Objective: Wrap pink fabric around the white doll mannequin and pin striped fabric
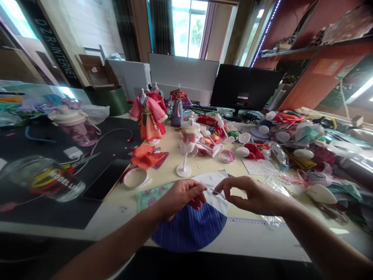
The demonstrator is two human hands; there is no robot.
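Observation:
My left hand (188, 194) is closed, thumb and index finger pinched together over the fabric; what lies between the tips is too small to make out. Facing it, my right hand (247, 192) curls index finger and thumb into a ring, its fingertips on a thin, dark beaded strip (222, 195). Beneath the hands lies white cloth (211, 177). A blue striped rounded piece of fabric (190, 229) spreads toward the table's front edge. Green floral fabric (150, 197) shows to the left, partly covered by my left hand.
A small white dress form (184, 170) stands just beyond the fabric. Dressed miniature forms (148, 116) are behind it. On the left are a tape roll (135, 178), a phone (105, 179) and a glass jar (43, 179). A ruler (247, 221) and piled scraps (309, 136) occupy the right.

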